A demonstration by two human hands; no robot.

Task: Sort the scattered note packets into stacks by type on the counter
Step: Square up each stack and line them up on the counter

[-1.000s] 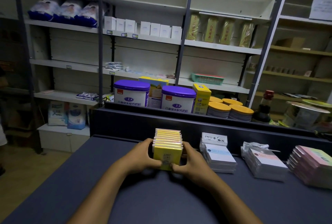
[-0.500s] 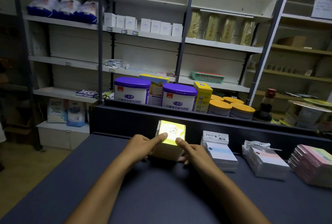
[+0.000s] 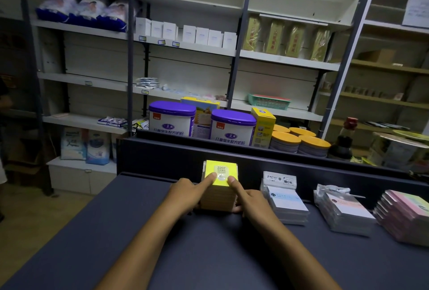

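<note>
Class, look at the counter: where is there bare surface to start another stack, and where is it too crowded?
Bare counter lies left of the yellow stack, out to the counter's left edge, and in front, either side of the forearms. Right of it is crowded: the white stack, clear-wrapped stack and pink stack sit in a row along the back wall with narrow gaps.

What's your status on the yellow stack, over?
Left hand and right hand hold the yellow stack, forefingers pressing on top. Stack squared, upright on counter. White stack beside, apart.
</note>
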